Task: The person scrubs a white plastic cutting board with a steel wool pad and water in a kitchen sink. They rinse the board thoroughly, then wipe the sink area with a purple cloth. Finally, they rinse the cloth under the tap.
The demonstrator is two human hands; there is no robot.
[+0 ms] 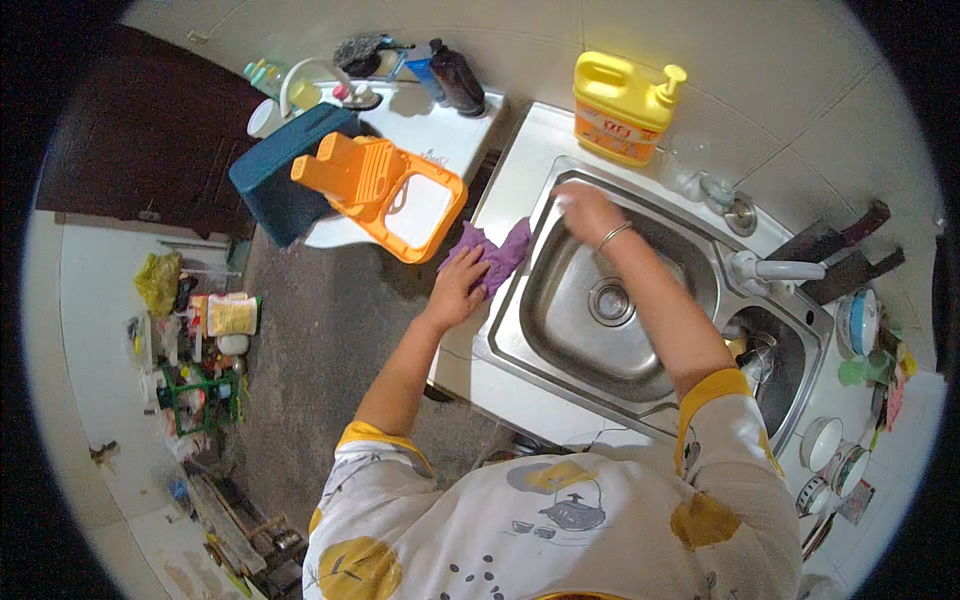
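My left hand [460, 287] presses on a crumpled purple cloth [508, 252] at the left edge of the counter, its fingers gripping the near side of the cloth. My right hand [590, 214] is over the far left corner of the steel sink [560, 330], slightly blurred, with a bracelet at the wrist. Its fingers are curled, and a small pale patch shows at them; what it is I cannot make out. The large basin with its round drain [610, 301] lies under my right forearm.
A yellow pump jug [625, 105] stands behind the sink. The faucet [775, 270], knives [850, 235] and bowls [822, 442] are to the right. Left, an orange plastic frame [400, 195] and dark blue bin [290, 175] rest on a white washbasin [455, 140], near a dark bottle [456, 77].
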